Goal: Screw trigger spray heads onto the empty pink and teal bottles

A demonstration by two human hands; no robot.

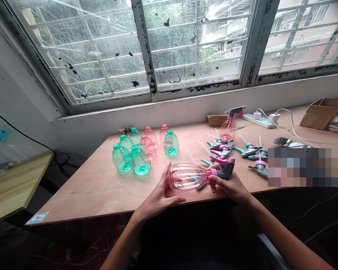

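A pink clear spray bottle lies on its side near the front edge of the wooden table. My left hand cups its base, fingers wrapped round it. My right hand grips the pink collar and grey trigger head fitted on the bottle's neck. Behind the bottle, loose trigger heads with white dip tubes lie in a heap.
Several green and pink empty bottles stand in a group at the table's middle left. A finished pink sprayer stands at the back, beside a power strip and cables. Cardboard boxes sit far right. A window spans the rear wall.
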